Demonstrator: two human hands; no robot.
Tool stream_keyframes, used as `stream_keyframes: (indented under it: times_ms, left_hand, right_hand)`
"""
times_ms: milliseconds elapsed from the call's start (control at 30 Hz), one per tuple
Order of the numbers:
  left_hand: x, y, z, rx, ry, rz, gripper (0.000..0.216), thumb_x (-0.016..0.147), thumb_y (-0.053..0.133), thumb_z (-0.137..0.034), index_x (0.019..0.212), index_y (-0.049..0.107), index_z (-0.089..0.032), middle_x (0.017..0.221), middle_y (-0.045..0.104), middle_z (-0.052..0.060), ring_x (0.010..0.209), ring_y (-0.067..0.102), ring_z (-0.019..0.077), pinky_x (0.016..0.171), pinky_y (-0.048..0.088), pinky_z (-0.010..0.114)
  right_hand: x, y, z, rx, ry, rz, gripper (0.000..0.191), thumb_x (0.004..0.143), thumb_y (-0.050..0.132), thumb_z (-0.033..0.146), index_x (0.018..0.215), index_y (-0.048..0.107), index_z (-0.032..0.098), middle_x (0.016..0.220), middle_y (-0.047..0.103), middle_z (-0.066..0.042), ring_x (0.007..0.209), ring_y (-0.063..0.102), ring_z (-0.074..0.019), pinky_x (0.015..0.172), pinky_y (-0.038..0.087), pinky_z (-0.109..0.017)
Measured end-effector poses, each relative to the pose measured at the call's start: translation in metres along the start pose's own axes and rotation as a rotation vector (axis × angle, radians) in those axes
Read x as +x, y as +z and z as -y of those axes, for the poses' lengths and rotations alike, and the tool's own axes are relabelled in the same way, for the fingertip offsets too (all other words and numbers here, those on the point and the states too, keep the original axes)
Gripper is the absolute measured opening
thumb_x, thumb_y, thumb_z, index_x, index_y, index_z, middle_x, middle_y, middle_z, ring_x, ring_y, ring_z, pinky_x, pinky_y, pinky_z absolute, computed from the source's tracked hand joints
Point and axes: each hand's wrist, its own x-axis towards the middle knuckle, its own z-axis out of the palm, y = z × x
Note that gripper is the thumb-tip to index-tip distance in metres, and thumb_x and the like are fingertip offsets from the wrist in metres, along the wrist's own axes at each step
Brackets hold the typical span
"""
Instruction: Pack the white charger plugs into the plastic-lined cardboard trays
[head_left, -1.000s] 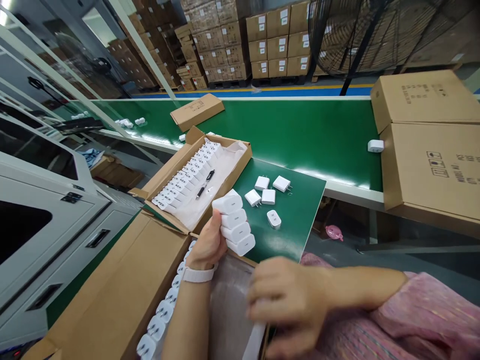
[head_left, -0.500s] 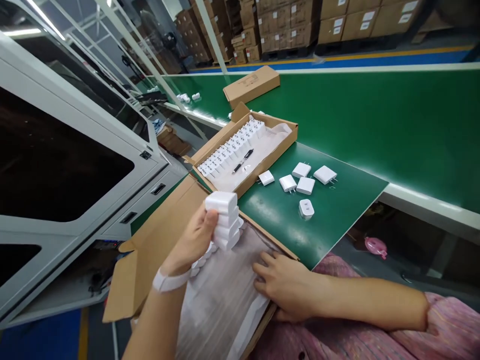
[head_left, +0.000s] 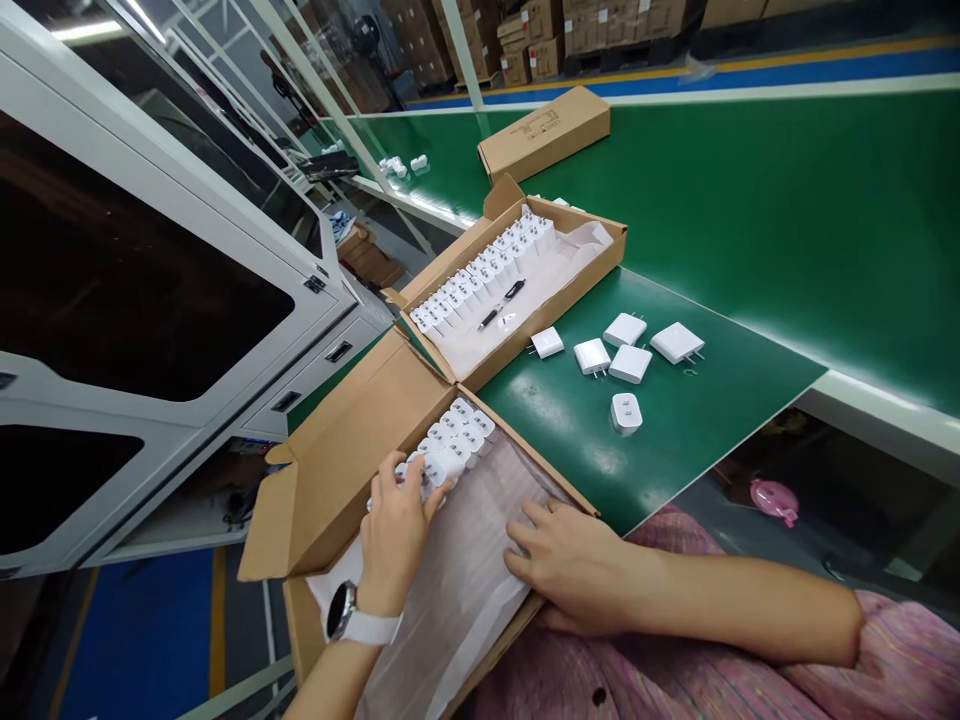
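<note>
My left hand [head_left: 394, 530], with a watch on its wrist, is down in the near cardboard box [head_left: 367, 440]. Its fingers are closed around white plug chargers [head_left: 444, 465] at the end of the rows standing there with prongs up. The fingers hide part of those chargers. White packing paper [head_left: 457, 560] lines the rest of this box. On the paper by the box's right edge rests my right hand [head_left: 562, 565], fingers apart and slightly bent, holding nothing.
A second open box [head_left: 544, 345] beyond holds rows of chargers and a pen [head_left: 502, 303]. Several loose chargers [head_left: 630, 364] lie on the green table [head_left: 540, 420]. A closed carton [head_left: 547, 130] sits on the green belt [head_left: 750, 200]. A white machine [head_left: 315, 330] stands on the left.
My left hand has come down with its stack of chargers into the near box, among the rows. My right hand stays at the box edge. The view has shifted slightly.
</note>
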Motion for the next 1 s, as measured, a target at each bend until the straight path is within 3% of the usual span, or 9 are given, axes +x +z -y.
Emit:
stream_keyframes:
  times_ms: [100,300,467,533,600,700,767,833,1000]
  left_hand:
    - [0.007,0.011,-0.004,-0.029,-0.041,-0.135,0.044,0.094,0.049,-0.053,0.117,0.059,-0.017,0.132,0.052,0.016,0.111,0.06,0.0294,0.058,0.051,0.031]
    - [0.005,0.015,0.002,-0.172,-0.016,-0.179,0.041,0.091,0.055,-0.049,0.117,0.058,-0.017,0.13,0.057,0.014,0.115,0.057,0.033,0.075,0.056,0.04]
    - [-0.005,-0.007,0.032,-0.697,0.007,-0.236,0.032,0.086,0.064,-0.042,0.108,0.06,-0.019,0.114,0.061,0.009,0.104,0.063,0.0235,0.086,0.055,0.036]
    - [-0.015,-0.019,0.053,-0.786,-0.053,-0.196,0.032,0.085,0.065,-0.041,0.108,0.06,-0.02,0.107,0.064,0.007,0.095,0.065,0.0202,0.081,0.056,0.031]
    - [-0.027,-0.027,0.074,-0.704,-0.116,-0.113,0.036,0.08,0.07,-0.043,0.107,0.063,-0.02,0.096,0.068,0.004,0.085,0.066,0.0184,0.076,0.056,0.029]
    - [-0.044,-0.028,0.091,-0.555,-0.144,0.116,0.036,0.075,0.073,-0.045,0.101,0.068,-0.021,0.083,0.07,0.001,0.073,0.066,0.0177,0.07,0.056,0.028]
    - [-0.052,-0.02,0.088,-0.577,-0.159,0.259,0.033,0.078,0.07,-0.045,0.102,0.068,-0.022,0.083,0.072,0.001,0.074,0.068,0.0187,0.073,0.058,0.03]
    - [-0.056,-0.006,0.075,-0.682,-0.235,0.302,0.035,0.08,0.069,-0.044,0.108,0.067,-0.024,0.09,0.074,0.002,0.08,0.071,0.0203,0.08,0.059,0.034]
    - [-0.055,0.025,0.04,-1.022,-0.452,0.171,0.045,0.079,0.071,-0.043,0.116,0.055,-0.022,0.106,0.074,0.006,0.098,0.072,0.0219,0.091,0.059,0.039]
  right_hand:
    - [-0.001,0.001,0.0,-0.002,-0.004,-0.016,0.043,0.078,0.068,0.052,0.101,0.063,0.016,0.098,0.059,-0.009,0.094,0.054,-0.0297,0.066,0.046,-0.039]
    - [-0.003,0.002,0.0,-0.004,0.001,-0.041,0.043,0.078,0.069,0.052,0.101,0.063,0.016,0.097,0.06,-0.009,0.093,0.055,-0.0294,0.065,0.046,-0.039]
    - [-0.004,0.002,-0.001,0.012,-0.009,-0.031,0.044,0.078,0.069,0.051,0.102,0.063,0.015,0.096,0.06,-0.009,0.094,0.055,-0.0296,0.066,0.046,-0.039]
    - [-0.005,0.002,0.0,0.023,-0.011,-0.019,0.043,0.078,0.07,0.051,0.102,0.062,0.016,0.096,0.06,-0.008,0.093,0.055,-0.0295,0.067,0.047,-0.039]
    - [-0.005,0.001,0.0,0.031,-0.007,-0.006,0.042,0.078,0.071,0.049,0.101,0.062,0.016,0.096,0.06,-0.009,0.093,0.056,-0.0295,0.068,0.047,-0.04]
    - [-0.005,0.0,0.001,0.041,-0.007,0.012,0.04,0.079,0.071,0.048,0.101,0.062,0.016,0.098,0.061,-0.009,0.094,0.056,-0.0299,0.069,0.048,-0.04]
    - [-0.005,0.0,0.002,0.045,-0.01,0.029,0.04,0.079,0.071,0.047,0.102,0.062,0.016,0.1,0.061,-0.01,0.095,0.056,-0.0304,0.07,0.049,-0.041]
    - [-0.005,0.0,0.002,0.043,-0.013,0.042,0.04,0.079,0.071,0.047,0.104,0.062,0.017,0.1,0.061,-0.011,0.095,0.056,-0.031,0.07,0.049,-0.042]
    - [-0.006,0.0,0.003,0.041,-0.017,0.06,0.04,0.08,0.07,0.047,0.106,0.062,0.017,0.104,0.061,-0.011,0.097,0.056,-0.0315,0.071,0.05,-0.042]
